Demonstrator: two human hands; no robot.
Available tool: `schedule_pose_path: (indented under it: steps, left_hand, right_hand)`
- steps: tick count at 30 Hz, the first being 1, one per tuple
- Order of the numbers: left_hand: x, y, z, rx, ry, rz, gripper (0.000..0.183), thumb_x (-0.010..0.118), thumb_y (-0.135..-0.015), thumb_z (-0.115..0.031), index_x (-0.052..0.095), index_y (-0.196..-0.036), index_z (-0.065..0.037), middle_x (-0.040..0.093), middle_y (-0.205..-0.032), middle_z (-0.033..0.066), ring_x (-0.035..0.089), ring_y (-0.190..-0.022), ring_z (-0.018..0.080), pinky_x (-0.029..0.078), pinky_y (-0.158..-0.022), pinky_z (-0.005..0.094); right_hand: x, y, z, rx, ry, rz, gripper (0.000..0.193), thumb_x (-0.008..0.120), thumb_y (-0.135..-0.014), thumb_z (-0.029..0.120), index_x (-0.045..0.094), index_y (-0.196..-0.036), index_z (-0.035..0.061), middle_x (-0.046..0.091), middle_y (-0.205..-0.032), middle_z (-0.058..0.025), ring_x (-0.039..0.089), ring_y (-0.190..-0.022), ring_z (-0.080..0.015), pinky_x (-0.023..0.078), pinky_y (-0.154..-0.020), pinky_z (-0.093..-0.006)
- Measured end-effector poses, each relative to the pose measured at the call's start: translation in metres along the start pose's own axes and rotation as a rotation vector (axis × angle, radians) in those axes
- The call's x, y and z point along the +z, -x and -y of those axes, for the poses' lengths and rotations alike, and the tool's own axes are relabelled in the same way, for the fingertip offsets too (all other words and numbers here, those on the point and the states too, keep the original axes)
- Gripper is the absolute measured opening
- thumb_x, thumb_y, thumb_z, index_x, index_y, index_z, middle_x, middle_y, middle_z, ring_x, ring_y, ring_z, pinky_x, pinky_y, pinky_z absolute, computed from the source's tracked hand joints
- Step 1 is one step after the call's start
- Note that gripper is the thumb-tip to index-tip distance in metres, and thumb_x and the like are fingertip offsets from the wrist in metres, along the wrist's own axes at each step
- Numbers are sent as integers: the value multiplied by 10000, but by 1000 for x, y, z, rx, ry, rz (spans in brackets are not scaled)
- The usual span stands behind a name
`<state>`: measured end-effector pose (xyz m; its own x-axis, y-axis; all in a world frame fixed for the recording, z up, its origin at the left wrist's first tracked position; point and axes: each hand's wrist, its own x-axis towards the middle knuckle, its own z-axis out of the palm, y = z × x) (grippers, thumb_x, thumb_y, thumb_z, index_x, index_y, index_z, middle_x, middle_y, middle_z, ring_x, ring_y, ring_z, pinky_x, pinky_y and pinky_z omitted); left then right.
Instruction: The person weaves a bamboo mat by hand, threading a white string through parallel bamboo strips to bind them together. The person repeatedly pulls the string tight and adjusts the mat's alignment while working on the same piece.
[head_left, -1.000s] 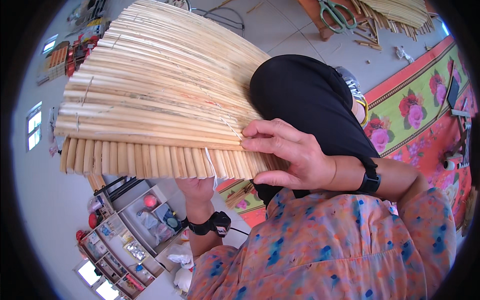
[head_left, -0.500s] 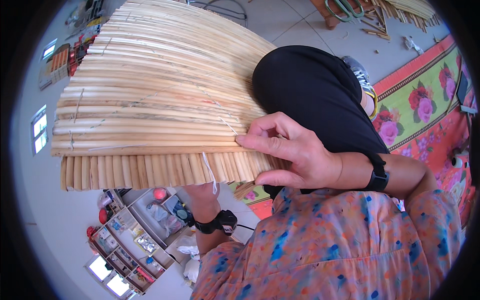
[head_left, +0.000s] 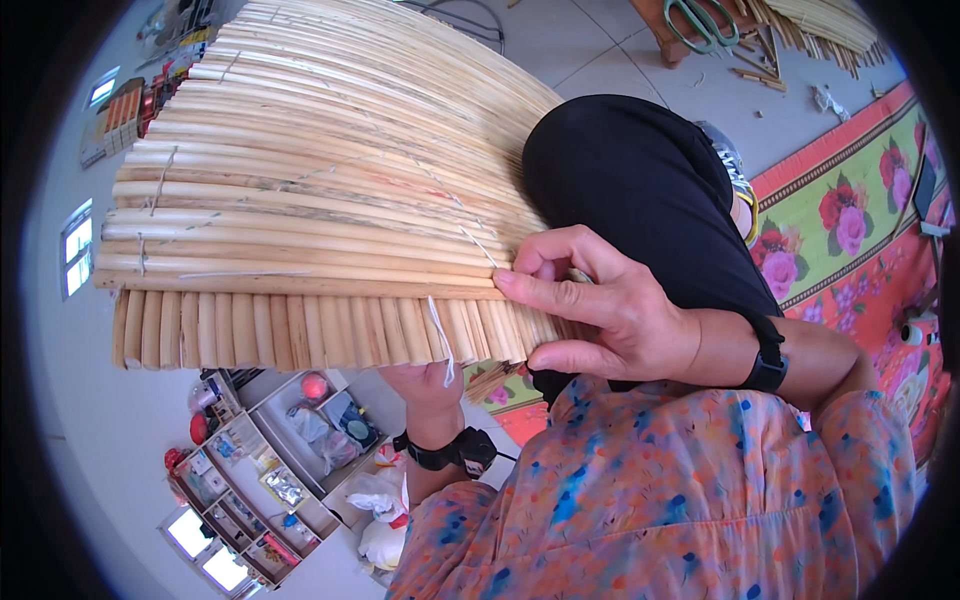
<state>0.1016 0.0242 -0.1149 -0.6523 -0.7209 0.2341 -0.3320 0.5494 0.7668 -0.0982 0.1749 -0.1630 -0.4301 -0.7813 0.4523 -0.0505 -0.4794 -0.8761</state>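
A large mat of pale straw-coloured sticks (head_left: 330, 170), stitched with thin thread, fills the upper left. Along its near edge, a row of short sticks (head_left: 290, 330) lies crosswise beneath the long ones. My right hand (head_left: 615, 305) grips this edge at its right end: the fingertips press on the outermost long stick and the thumb lies at the ends of the short row. Next to the fingertips a bit of white thread (head_left: 480, 245) sticks out. A loose white thread (head_left: 440, 345) dangles over the short sticks. My left hand (head_left: 428, 385) is behind the mat, its fingers hidden.
Green-handled scissors (head_left: 700, 25) rest on a wooden stool (head_left: 660, 30) at the far right, near loose sticks (head_left: 765, 65) on the tiled floor. A flowered mat (head_left: 850, 215) lies to the right. Shelves (head_left: 260, 480) with assorted things stand at the lower left.
The stick mat has shifted slightly in view, its held edge a little up and to the right, and my right hand with it. The grip looks the same.
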Motion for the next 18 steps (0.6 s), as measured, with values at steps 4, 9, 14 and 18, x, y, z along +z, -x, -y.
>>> schedule_pose_path:
  steps: [4, 9, 14, 18]
  left_hand:
    - [5, 3, -12, -64, 99, -52, 519, 664, -885, -142, 536, -1342, 67, 558, -1390, 180, 545, -1265, 265, 377, -1103, 412]
    - [18, -1, -2, -76, 227, -71, 552, 671, -884, -131, 503, -1368, 75, 545, -1400, 179, 541, -1267, 264, 379, -1104, 407]
    - [9, 0, -10, -9, -25, -8, 570, 585, -949, -172, 388, -1436, 49, 530, -1368, 212, 604, -1190, 301, 537, -989, 426]
    - [13, -5, -8, 38, -27, 35, 578, 580, -944, -167, 381, -1439, 56, 528, -1367, 220, 604, -1187, 304, 540, -978, 419]
  right_hand:
    - [3, -2, 1, -22, 7, 13, 592, 779, -857, 251, 586, -1378, 47, 503, -1173, -119, 536, -943, -221, 522, -814, -319]
    - [2, -1, -5, -36, 84, 0, 609, 785, -850, 300, 596, -1364, 35, 529, -1175, -125, 553, -964, -230, 520, -816, -322]
    - [2, -5, 0, -38, 52, 15, 643, 813, -812, 295, 599, -1364, 43, 526, -1187, -116, 545, -952, -226, 522, -809, -317]
    - [2, -5, -3, -43, 82, -5, 670, 843, -775, 272, 607, -1359, 44, 533, -1185, -110, 546, -953, -226, 523, -802, -312]
